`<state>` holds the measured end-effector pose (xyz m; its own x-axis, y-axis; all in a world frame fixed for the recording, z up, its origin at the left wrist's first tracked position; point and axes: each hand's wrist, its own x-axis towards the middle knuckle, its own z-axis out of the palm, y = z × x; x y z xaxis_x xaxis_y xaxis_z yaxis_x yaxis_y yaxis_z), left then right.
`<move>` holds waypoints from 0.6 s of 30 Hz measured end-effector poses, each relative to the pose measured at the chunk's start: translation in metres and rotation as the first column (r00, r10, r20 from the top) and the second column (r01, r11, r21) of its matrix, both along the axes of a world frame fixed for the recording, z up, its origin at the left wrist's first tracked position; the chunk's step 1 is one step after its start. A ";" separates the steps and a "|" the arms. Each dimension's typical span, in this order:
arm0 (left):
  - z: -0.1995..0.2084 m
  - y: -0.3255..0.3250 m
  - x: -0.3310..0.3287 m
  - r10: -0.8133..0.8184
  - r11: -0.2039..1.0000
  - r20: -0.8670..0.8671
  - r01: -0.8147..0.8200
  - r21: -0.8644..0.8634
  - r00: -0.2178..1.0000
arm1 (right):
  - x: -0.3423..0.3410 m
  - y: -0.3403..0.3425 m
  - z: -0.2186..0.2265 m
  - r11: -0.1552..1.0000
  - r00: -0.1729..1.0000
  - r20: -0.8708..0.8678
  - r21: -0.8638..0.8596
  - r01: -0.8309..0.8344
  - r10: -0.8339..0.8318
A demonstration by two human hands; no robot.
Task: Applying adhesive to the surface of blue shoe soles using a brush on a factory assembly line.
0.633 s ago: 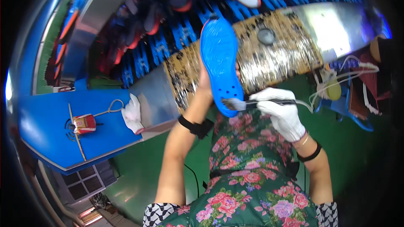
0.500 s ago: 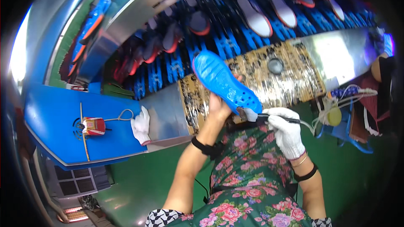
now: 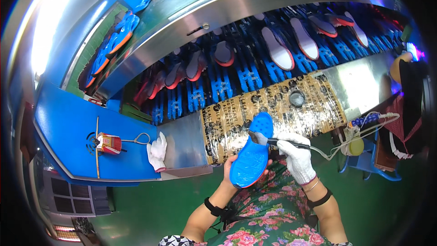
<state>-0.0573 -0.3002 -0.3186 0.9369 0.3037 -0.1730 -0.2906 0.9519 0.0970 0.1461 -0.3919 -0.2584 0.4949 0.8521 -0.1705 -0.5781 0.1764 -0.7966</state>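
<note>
My bare left hand [image 3: 230,167] grips a glossy blue shoe sole [image 3: 249,166] with an orange-red edge from below. Its broad end points toward me, and the end with small round holes points away. My right hand [image 3: 296,157], in a white knit glove, closes around a black-handled brush [image 3: 286,143]. The pale brush tip touches the sole near its narrow middle. A thin white tube [image 3: 325,156] trails off to the right from behind the handle.
Sheets of taped brown covering lie on the metal bench [image 3: 182,141], with a small round dish [image 3: 297,98] on top. Behind it, shoe uppers [image 3: 278,50] hang over blue racks. A white glove [image 3: 157,153] and a red-and-white container [image 3: 109,143] sit at left. A person's arm [image 3: 400,66] shows far right.
The sole has swung round and come nearer me, its holed end now pointing away. My left hand has moved down with it, and the brush has shifted slightly left and down.
</note>
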 end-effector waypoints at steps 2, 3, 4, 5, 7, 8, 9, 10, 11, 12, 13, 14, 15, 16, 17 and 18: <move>0.008 -0.003 0.014 0.023 0.996 0.004 -0.023 0.089 1.000 | 0.002 0.000 0.020 0.997 0.992 0.123 0.071 -0.012 0.003; 0.019 -0.006 0.022 0.004 0.998 0.044 -0.007 0.065 0.999 | 0.007 -0.001 0.028 0.999 0.983 0.182 0.032 -0.043 0.037; 0.029 -0.012 0.028 -0.012 0.999 0.082 0.009 0.039 0.997 | 0.009 -0.002 0.040 1.000 0.961 0.276 -0.004 -0.030 0.030; 0.033 -0.015 0.032 0.000 0.979 -0.014 0.003 0.203 1.000 | 0.012 0.000 0.045 0.996 0.886 0.462 0.088 0.012 -0.051; 0.030 -0.018 0.041 -0.020 0.992 0.041 0.015 0.123 0.999 | 0.018 0.003 0.053 0.985 0.772 0.621 0.170 0.035 -0.134; 0.028 -0.019 0.042 -0.022 0.998 0.104 0.015 0.069 0.994 | 0.020 0.003 0.063 0.969 0.689 0.699 0.245 0.020 -0.191; 0.032 -0.020 0.044 -0.010 0.992 0.009 0.009 0.127 1.000 | 0.023 0.004 0.072 0.947 0.593 0.763 0.321 -0.001 -0.258; 0.035 -0.021 0.048 -0.020 0.993 0.006 0.019 0.119 1.000 | 0.025 0.004 0.078 0.949 0.593 0.763 0.314 0.009 -0.258; 0.039 -0.022 0.052 0.069 0.973 -0.090 -0.047 0.227 0.994 | 0.028 0.004 0.085 0.944 0.447 0.843 0.329 0.011 -0.299; 0.041 -0.025 0.055 0.171 0.935 -0.174 -0.103 0.340 0.970 | 0.028 0.004 0.088 0.939 0.290 0.898 0.344 0.006 -0.330; 0.043 -0.027 0.056 0.193 0.937 -0.185 -0.125 0.327 0.964 | 0.027 0.005 0.090 0.932 0.226 0.906 0.363 0.019 -0.358; 0.042 -0.028 0.056 0.190 0.937 -0.188 -0.122 0.327 0.964 | 0.028 0.006 0.092 0.932 0.228 0.906 0.363 0.022 -0.358; 0.039 -0.030 0.054 0.187 0.932 -0.184 -0.116 0.342 0.965 | 0.028 0.008 0.092 0.925 0.161 0.913 0.380 -0.005 -0.375; 0.036 -0.031 0.051 0.184 0.927 -0.179 -0.110 0.358 0.966 | 0.028 0.009 0.093 0.917 0.093 0.915 0.397 -0.034 -0.392; 0.025 -0.032 0.046 0.167 0.945 -0.145 -0.116 0.306 0.975 | 0.025 0.010 0.095 0.920 0.045 0.921 0.389 -0.041 -0.387; 0.022 -0.033 0.045 0.166 0.945 -0.147 -0.115 0.305 0.975 | 0.024 0.009 0.094 0.921 0.046 0.921 0.388 -0.040 -0.386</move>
<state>-0.0120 -0.3329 -0.2962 0.8461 0.4911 -0.2075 -0.3745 0.8245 0.4242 0.1706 -0.3830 -0.1644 0.1588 0.6029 0.7818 0.7616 0.4291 -0.4856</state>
